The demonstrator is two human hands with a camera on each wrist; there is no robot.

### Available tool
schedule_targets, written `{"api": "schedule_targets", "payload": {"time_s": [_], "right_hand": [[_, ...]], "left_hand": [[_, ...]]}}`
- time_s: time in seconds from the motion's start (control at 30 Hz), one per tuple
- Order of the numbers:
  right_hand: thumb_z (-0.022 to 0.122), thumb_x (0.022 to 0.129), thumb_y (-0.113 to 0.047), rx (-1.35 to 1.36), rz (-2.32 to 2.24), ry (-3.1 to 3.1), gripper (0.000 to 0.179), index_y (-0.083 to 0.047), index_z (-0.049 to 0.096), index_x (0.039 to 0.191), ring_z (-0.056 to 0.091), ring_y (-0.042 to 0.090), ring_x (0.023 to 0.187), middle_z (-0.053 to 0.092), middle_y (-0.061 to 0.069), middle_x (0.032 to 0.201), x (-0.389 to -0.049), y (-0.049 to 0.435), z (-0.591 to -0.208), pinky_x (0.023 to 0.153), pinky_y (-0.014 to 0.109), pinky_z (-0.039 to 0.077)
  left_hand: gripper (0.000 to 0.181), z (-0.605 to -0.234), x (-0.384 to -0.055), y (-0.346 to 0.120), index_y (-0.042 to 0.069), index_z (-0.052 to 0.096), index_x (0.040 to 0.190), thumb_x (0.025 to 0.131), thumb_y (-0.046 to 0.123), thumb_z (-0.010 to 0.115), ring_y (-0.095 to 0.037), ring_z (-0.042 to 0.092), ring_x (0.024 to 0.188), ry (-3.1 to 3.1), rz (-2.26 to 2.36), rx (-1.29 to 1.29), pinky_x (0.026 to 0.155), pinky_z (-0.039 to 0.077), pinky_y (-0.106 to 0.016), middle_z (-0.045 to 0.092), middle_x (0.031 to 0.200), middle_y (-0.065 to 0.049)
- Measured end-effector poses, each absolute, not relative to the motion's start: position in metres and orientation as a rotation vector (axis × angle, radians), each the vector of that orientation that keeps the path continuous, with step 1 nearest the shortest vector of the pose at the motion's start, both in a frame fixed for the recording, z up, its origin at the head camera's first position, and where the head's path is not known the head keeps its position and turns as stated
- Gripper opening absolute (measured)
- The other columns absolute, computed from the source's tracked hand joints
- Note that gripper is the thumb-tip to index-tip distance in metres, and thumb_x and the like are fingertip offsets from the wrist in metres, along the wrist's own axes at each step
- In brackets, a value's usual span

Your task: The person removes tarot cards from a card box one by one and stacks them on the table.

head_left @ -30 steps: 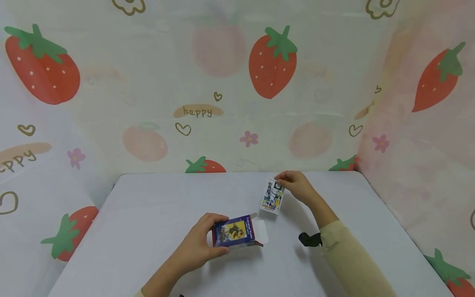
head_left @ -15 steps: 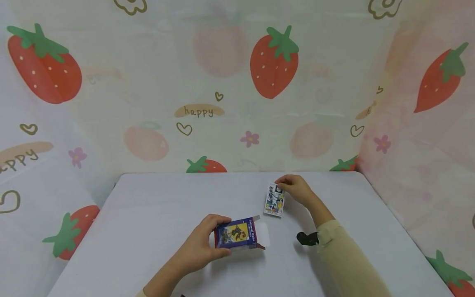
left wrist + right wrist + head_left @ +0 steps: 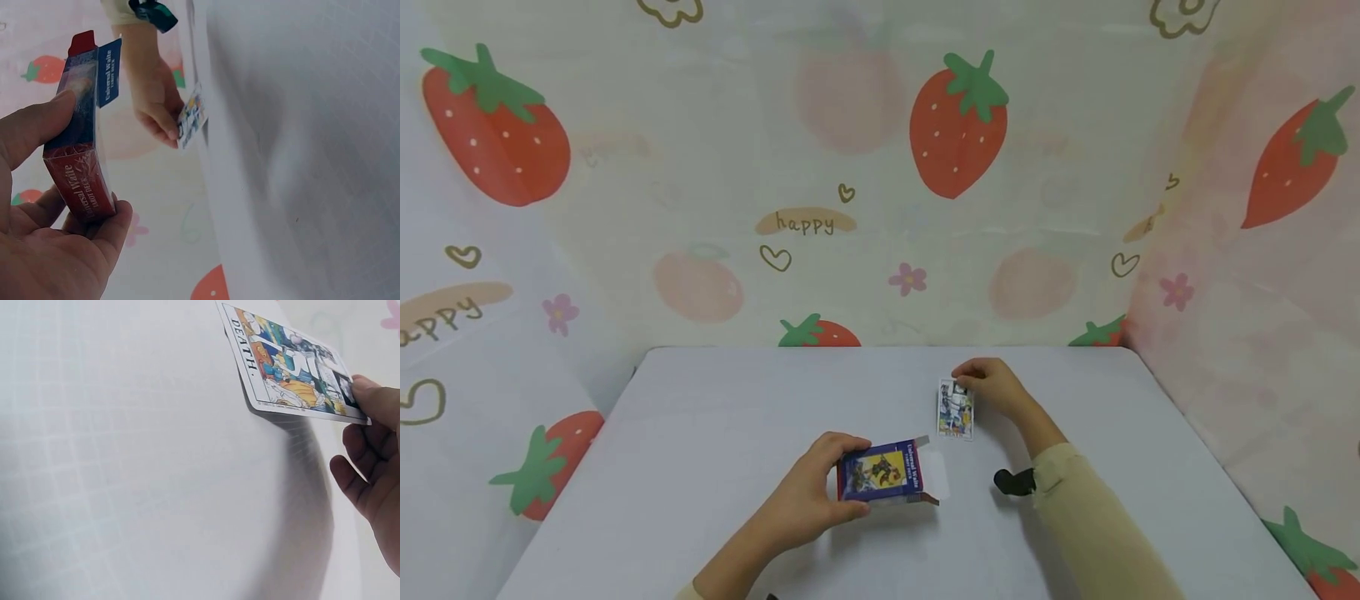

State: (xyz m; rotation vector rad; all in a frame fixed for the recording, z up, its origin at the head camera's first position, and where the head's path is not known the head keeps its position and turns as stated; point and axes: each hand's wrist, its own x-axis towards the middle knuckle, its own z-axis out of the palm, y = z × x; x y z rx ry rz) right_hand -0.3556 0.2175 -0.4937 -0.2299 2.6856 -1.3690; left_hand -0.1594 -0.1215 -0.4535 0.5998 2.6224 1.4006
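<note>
My left hand [image 3: 812, 487] grips a blue and red tarot card box [image 3: 882, 472] between thumb and fingers, just above the table. The box's end flap [image 3: 934, 473] hangs open on the right side; how much is inside cannot be seen. Beyond the box, my right hand [image 3: 996, 387] pinches the far end of a tarot card [image 3: 955, 410]. In the right wrist view the card [image 3: 294, 365] reads "DEATH", picture side up, its near end at or close to the tabletop. Whether other cards lie under it is hard to tell.
A white cloth covers the table [image 3: 737, 400], whose far edge meets a strawberry-printed backdrop [image 3: 958, 125]. A similar printed sheet [image 3: 1292, 167] hangs on the right. A black wrist-worn device [image 3: 1015, 482] sticks out from the right sleeve, low over the table.
The right hand has brought the tarot card slightly down toward the table and nearer, turning it straighter. The left hand and the box have shifted a little to the right in view.
</note>
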Motion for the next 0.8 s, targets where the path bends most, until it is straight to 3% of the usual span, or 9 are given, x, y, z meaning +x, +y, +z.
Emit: {"api": "schedule_targets", "payload": {"time_s": [0.4, 0.8], "right_hand": [[0.067, 0.100, -0.019, -0.270, -1.304, 2.732, 0.016, -0.010, 0.075, 0.112, 0.061, 0.022, 0.097, 0.071, 0.008, 0.111, -0.360, 0.215, -0.505, 0.081, 0.033, 0.052], [0.067, 0.100, -0.018, -0.237, -1.252, 2.742, 0.015, -0.012, 0.076, 0.110, 0.061, 0.023, 0.100, 0.071, 0.007, 0.112, -0.362, 0.214, -0.511, 0.091, 0.038, 0.052]], "left_hand": [[0.074, -0.453, -0.159, -0.121, 0.025, 0.054, 0.139, 0.076, 0.018, 0.091, -0.016, 0.054, 0.125, 2.601, 1.419, 0.638, 0.111, 0.045, -0.050, 0.053, 0.137, 0.007], [0.073, -0.454, -0.159, -0.121, 0.027, 0.054, 0.139, 0.076, 0.022, 0.091, -0.017, 0.053, 0.125, 2.591, 1.416, 0.626, 0.112, 0.044, -0.053, 0.052, 0.138, 0.006]]}}
